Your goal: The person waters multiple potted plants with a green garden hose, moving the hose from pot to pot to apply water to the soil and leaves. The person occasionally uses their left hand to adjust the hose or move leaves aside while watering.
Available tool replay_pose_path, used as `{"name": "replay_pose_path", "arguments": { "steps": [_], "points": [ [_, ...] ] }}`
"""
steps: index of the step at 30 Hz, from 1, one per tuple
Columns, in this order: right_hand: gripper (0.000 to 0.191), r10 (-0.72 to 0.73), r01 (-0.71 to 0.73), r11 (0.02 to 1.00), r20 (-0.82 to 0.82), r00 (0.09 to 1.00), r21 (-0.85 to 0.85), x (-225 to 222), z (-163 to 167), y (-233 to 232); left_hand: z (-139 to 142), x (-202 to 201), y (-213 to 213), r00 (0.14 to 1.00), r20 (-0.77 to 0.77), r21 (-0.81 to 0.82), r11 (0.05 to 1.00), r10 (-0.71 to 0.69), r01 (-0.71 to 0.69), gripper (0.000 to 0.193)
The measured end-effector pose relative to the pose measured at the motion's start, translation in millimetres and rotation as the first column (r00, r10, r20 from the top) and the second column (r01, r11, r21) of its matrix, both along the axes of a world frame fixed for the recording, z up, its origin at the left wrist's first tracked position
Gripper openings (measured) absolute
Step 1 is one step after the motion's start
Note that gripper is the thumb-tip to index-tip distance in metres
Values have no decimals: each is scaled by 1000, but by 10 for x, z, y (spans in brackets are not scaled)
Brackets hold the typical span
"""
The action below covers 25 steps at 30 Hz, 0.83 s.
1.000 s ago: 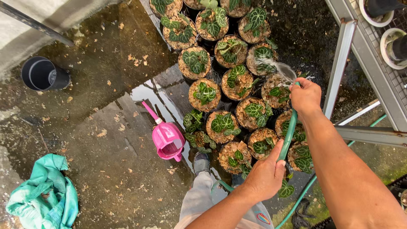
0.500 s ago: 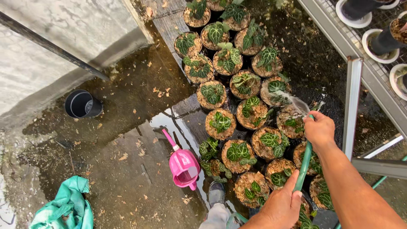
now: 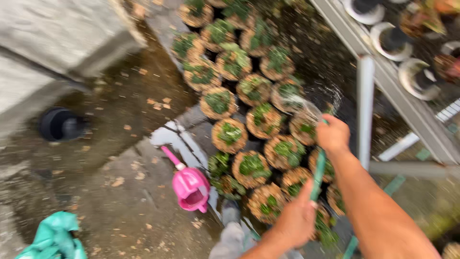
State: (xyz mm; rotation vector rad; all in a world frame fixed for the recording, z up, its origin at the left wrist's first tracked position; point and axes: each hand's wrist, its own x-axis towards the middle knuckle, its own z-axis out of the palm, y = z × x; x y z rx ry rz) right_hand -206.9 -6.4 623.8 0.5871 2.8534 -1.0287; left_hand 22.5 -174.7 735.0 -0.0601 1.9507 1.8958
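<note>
Seen from above, the right hand [image 3: 332,134] grips the tip of a green hose [image 3: 318,173], thumb pressed over the end so water fans onto the potted plants [image 3: 252,125]. The left hand [image 3: 294,221] wraps the hose lower down to steady it. The pots stand clustered on wet concrete floor [image 3: 105,192], a pink watering can [image 3: 190,187] at their left edge.

potted plants [image 3: 229,135]: about twenty | pink watering can [image 3: 190,188]: 1 | green hose [image 3: 317,175]: 1

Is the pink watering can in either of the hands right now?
No, the pink watering can sits on the wet ground; the left hand and right hand grip the green hose.
</note>
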Motion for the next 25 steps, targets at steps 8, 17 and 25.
{"name": "replay_pose_path", "arguments": {
  "steps": [8,17,25],
  "points": [
    [23,-59,78,980,109,992,-182,91,304,-150,139,-103,79,980,174,-84,990,-95,111,63],
    [22,-69,87,974,92,993,-211,140,311,-127,144,-59,84,969,220,-81,987,-116,136,65],
    [21,-66,66,982,6,998,-175,58,169,22,138,-121,91,978,177,-73,990,-110,124,65]
  ]
}}
